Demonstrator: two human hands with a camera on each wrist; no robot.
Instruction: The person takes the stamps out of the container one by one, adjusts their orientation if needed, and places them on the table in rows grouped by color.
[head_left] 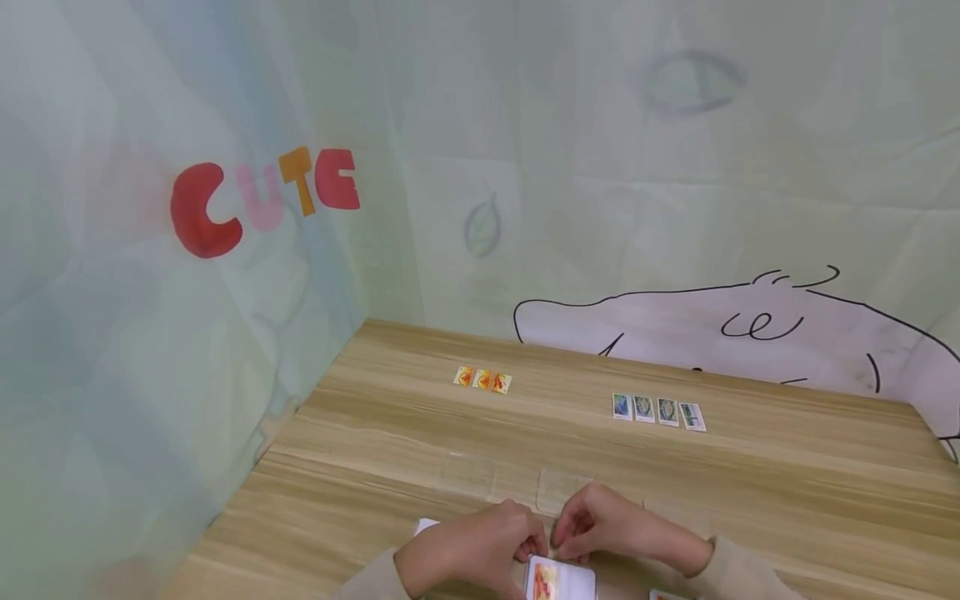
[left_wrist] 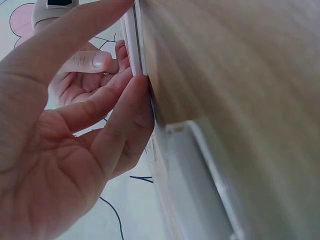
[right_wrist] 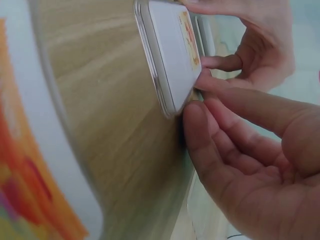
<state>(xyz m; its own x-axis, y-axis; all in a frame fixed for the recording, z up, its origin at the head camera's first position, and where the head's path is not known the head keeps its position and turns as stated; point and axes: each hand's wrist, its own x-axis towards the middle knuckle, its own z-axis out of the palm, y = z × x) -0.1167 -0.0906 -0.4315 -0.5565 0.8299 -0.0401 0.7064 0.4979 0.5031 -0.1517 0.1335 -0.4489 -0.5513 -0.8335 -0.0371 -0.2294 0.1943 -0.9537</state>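
A white-bordered stack of flat cards (head_left: 577, 583) with a red-and-orange picture on top lies at the bottom of the head view. My left hand (head_left: 487, 542) holds it by its edges, thumb on one side and fingertips on another, as the left wrist view also shows. At the stack's far edge is my right hand (head_left: 603, 529), fingers bent, with fingertips right at a corner of the stack (right_wrist: 175, 50) in the right wrist view. Whether those fingertips pinch anything, I cannot tell. Partly hidden behind my left hand sits another white piece (head_left: 426, 524).
Clear flat sheets (head_left: 467, 477) lie on the wooden table (head_left: 360, 450) just beyond my hands. Farther back are a row of orange cards (head_left: 483, 379) and a row of green-blue cards (head_left: 656, 410). Another orange-pictured card (right_wrist: 25, 150) lies close to my right wrist.
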